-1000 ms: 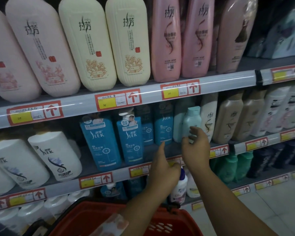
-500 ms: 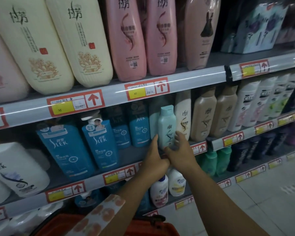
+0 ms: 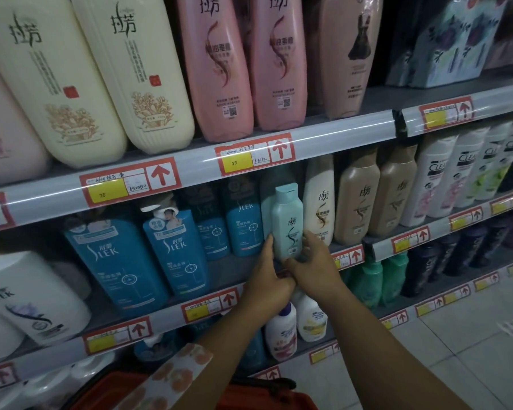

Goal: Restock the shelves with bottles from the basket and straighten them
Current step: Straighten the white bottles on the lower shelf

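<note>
A pale mint bottle (image 3: 287, 220) stands upright at the front edge of the middle shelf (image 3: 219, 303), between blue SLEK bottles (image 3: 243, 223) and a cream bottle (image 3: 319, 208). My left hand (image 3: 268, 279) touches the mint bottle's lower left side with straight fingers. On its lower right side lies my right hand (image 3: 311, 264), fingers curved against it. The red basket (image 3: 279, 395) shows at the bottom edge, its contents hidden by my arms.
The upper shelf holds big cream bottles (image 3: 137, 75) and pink bottles (image 3: 219, 66). Tan bottles (image 3: 356, 199) and white CLEAR bottles (image 3: 436, 179) stand to the right. Small white bottles (image 3: 282, 332) and green bottles (image 3: 367, 279) sit on the lower shelf. Tiled floor (image 3: 471, 335) lies at the right.
Both hands have closed in on the mint bottle from either side. The view has shifted right along the shelf and moved closer.
</note>
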`<action>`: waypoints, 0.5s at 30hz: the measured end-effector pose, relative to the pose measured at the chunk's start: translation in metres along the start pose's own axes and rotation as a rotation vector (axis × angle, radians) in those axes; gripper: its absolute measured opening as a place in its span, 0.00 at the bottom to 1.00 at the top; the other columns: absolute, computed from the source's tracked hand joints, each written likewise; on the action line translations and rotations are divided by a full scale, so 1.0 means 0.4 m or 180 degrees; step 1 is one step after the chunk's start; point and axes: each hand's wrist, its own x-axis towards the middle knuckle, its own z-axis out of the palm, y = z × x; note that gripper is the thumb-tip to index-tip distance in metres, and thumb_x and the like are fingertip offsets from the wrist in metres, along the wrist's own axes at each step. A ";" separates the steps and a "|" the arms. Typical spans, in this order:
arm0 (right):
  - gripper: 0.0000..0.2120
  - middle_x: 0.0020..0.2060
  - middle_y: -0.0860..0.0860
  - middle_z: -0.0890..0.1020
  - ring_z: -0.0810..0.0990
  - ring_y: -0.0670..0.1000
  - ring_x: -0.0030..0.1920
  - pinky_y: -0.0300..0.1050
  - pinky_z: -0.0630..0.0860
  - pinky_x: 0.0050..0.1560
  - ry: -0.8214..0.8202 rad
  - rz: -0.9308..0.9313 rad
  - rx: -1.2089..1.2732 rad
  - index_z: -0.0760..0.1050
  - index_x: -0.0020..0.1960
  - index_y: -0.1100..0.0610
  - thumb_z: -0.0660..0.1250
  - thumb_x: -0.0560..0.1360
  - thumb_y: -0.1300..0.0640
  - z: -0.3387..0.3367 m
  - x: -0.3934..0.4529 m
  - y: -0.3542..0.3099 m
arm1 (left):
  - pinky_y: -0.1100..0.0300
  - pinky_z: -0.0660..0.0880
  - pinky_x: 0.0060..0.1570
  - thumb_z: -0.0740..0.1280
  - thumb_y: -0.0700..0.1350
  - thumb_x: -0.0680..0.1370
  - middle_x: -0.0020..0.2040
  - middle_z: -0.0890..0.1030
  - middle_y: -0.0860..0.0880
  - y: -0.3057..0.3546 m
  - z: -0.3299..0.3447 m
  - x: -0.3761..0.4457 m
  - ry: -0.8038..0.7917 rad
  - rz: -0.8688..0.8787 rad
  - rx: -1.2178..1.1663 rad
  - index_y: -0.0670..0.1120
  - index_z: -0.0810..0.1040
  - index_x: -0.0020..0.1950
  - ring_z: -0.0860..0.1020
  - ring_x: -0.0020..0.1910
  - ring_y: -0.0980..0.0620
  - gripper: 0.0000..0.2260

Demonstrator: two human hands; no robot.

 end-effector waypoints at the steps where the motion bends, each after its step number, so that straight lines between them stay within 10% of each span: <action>1: 0.25 0.55 0.49 0.83 0.82 0.50 0.57 0.54 0.83 0.53 -0.0013 0.0003 0.0017 0.76 0.61 0.48 0.72 0.64 0.57 0.000 0.001 0.001 | 0.47 0.77 0.63 0.71 0.41 0.68 0.73 0.72 0.57 -0.002 -0.001 0.000 0.0002 -0.0003 -0.0009 0.68 0.54 0.78 0.75 0.67 0.57 0.45; 15: 0.28 0.60 0.50 0.79 0.78 0.52 0.62 0.57 0.80 0.59 -0.0279 -0.0300 -0.0234 0.71 0.63 0.43 0.69 0.63 0.51 -0.002 0.009 0.035 | 0.46 0.76 0.64 0.70 0.37 0.67 0.72 0.73 0.60 -0.018 -0.013 0.006 -0.0047 0.0011 -0.0185 0.69 0.56 0.76 0.73 0.69 0.57 0.46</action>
